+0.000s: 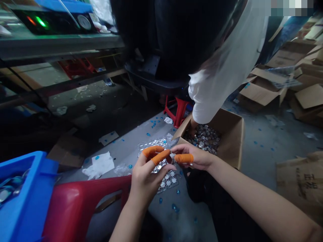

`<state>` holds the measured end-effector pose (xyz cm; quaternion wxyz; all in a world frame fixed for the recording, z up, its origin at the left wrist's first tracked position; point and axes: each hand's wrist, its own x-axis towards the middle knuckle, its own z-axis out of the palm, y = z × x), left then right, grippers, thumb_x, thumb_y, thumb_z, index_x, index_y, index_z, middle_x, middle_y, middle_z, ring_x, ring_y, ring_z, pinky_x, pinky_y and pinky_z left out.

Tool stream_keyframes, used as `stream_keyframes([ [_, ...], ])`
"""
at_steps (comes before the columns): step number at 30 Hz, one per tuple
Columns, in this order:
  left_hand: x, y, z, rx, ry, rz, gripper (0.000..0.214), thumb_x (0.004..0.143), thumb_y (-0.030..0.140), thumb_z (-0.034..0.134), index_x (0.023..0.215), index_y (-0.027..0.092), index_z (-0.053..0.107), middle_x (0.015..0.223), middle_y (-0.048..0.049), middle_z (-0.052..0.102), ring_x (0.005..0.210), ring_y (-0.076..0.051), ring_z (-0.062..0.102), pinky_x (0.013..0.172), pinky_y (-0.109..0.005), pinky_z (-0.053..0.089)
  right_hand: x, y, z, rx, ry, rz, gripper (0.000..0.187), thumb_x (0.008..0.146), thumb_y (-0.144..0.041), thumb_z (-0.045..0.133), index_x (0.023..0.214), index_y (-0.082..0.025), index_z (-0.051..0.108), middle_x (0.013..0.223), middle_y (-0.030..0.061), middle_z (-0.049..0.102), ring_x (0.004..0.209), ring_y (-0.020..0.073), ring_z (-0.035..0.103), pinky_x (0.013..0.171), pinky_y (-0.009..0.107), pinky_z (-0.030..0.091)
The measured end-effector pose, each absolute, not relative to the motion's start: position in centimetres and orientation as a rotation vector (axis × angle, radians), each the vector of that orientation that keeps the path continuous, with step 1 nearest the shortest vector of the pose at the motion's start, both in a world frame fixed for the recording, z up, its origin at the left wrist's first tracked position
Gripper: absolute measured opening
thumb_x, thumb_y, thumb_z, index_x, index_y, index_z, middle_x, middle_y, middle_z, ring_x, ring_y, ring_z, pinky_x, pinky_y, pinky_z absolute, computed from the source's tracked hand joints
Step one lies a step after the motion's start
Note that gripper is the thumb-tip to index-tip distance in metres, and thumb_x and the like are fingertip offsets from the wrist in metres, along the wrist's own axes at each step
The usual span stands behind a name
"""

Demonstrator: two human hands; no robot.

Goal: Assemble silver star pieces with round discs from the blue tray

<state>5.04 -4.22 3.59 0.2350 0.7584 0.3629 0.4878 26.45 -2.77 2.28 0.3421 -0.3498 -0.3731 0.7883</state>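
My left hand (148,171) and my right hand (190,156) meet in the middle of the view, with orange finger cots on some fingers. Between their fingertips is a small silvery piece (172,157), pinched from both sides; its exact kind is too small and blurred to make out. Below my hands lies a clear plastic tray (174,183) with several silvery, gear-shaped pieces, partly hidden by my left hand. Just beyond my right hand, a cardboard box (230,134) holds a heap of small shiny metal parts (203,137).
Another person in a white sleeve (207,97) reaches into the box. A red stool (68,198) and a blue bin (27,201) stand at left. Open cartons (262,87) sit at right, a workbench (63,42) at upper left. Blue bits and paper (101,164) litter the floor.
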Motion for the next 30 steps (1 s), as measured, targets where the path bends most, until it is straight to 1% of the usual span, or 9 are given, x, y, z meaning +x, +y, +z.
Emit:
stream_keyframes([
  [4, 5.1, -4.3, 3.8, 2.038, 0.995, 1.331, 0.037, 0.084, 0.027, 0.079, 0.120, 0.026, 0.070, 0.107, -0.0059, 0.066, 0.095, -0.020, 0.066, 0.085, -0.031, 0.055, 26.5, -2.7, 2.2, -0.872, -0.926, 2.040, 0.042, 0.072, -0.032, 0.089, 0.109, -0.020, 0.075, 0.088, 0.0030, 0.068, 0.053, 0.0039, 0.048, 0.046, 0.018, 0.032],
  [10, 5.6, -4.2, 3.2, 1.919, 1.038, 1.352, 0.029, 0.087, 0.020, 0.075, 0.116, 0.026, 0.073, 0.110, -0.0049, 0.068, 0.100, -0.020, 0.065, 0.089, -0.031, 0.053, 26.3, -2.6, 1.9, -0.922, -1.030, 1.907, 0.047, 0.075, -0.034, 0.087, 0.117, -0.019, 0.074, 0.077, 0.0005, 0.066, 0.054, 0.0050, 0.047, 0.048, 0.019, 0.035],
  [13, 6.0, -4.2, 2.7, 1.894, 1.052, 1.366, 0.027, 0.087, 0.018, 0.075, 0.113, 0.026, 0.075, 0.106, -0.0046, 0.069, 0.097, -0.019, 0.066, 0.086, -0.031, 0.054, 26.1, -2.7, 2.2, -0.951, -1.057, 1.850, 0.048, 0.073, -0.034, 0.088, 0.116, -0.018, 0.076, 0.079, 0.0019, 0.069, 0.057, 0.0063, 0.050, 0.049, 0.019, 0.038],
  [16, 6.3, -4.1, 2.4, 1.876, 1.021, 1.380, 0.022, 0.086, 0.016, 0.076, 0.105, 0.025, 0.076, 0.101, -0.0039, 0.070, 0.092, -0.018, 0.067, 0.083, -0.029, 0.054, 26.1, -2.9, 2.5, -0.970, -1.078, 1.813, 0.046, 0.071, -0.033, 0.089, 0.112, -0.017, 0.078, 0.078, 0.0027, 0.070, 0.062, 0.0085, 0.055, 0.052, 0.019, 0.042],
  [18, 6.5, -4.1, 2.3, 1.866, 0.999, 1.380, 0.019, 0.084, 0.014, 0.077, 0.100, 0.025, 0.076, 0.098, -0.0032, 0.071, 0.089, -0.017, 0.067, 0.081, -0.029, 0.055, 26.1, -3.0, 2.7, -0.994, -1.110, 1.796, 0.044, 0.070, -0.032, 0.089, 0.109, -0.016, 0.079, 0.080, 0.0040, 0.072, 0.068, 0.0111, 0.059, 0.057, 0.020, 0.047],
  [21, 6.8, -4.1, 2.1, 1.867, 1.001, 1.392, 0.017, 0.083, 0.013, 0.077, 0.095, 0.025, 0.076, 0.093, -0.0021, 0.071, 0.086, -0.017, 0.068, 0.078, -0.028, 0.055, 26.2, -3.1, 2.7, -1.037, -1.132, 1.765, 0.043, 0.069, -0.031, 0.090, 0.107, -0.015, 0.080, 0.090, 0.0072, 0.075, 0.079, 0.0155, 0.065, 0.066, 0.024, 0.052],
  [25, 7.2, -4.3, 1.7, 1.861, 1.012, 1.427, 0.015, 0.083, 0.011, 0.075, 0.090, 0.024, 0.076, 0.092, -0.0022, 0.071, 0.084, -0.017, 0.068, 0.077, -0.029, 0.055, 26.3, -3.2, 2.5, -1.024, -1.111, 1.772, 0.047, 0.065, -0.034, 0.091, 0.107, -0.015, 0.080, 0.097, 0.0095, 0.077, 0.089, 0.0209, 0.068, 0.076, 0.030, 0.055],
  [27, 7.2, -4.4, 1.5, 1.848, 1.018, 1.428, 0.014, 0.083, 0.011, 0.074, 0.089, 0.024, 0.075, 0.092, -0.0022, 0.070, 0.084, -0.017, 0.067, 0.078, -0.030, 0.055, 26.3, -3.2, 2.5, -1.005, -1.127, 1.788, 0.049, 0.065, -0.036, 0.091, 0.108, -0.015, 0.080, 0.096, 0.0095, 0.077, 0.090, 0.0218, 0.069, 0.078, 0.031, 0.055],
  [30, 6.9, -4.4, 1.4, 1.854, 1.047, 1.378, 0.015, 0.084, 0.013, 0.074, 0.094, 0.024, 0.075, 0.093, -0.0026, 0.069, 0.086, -0.018, 0.066, 0.079, -0.031, 0.054, 26.3, -3.0, 2.7, -1.012, -1.166, 1.798, 0.050, 0.066, -0.036, 0.090, 0.110, -0.015, 0.079, 0.090, 0.0077, 0.077, 0.087, 0.0206, 0.069, 0.076, 0.030, 0.055],
])
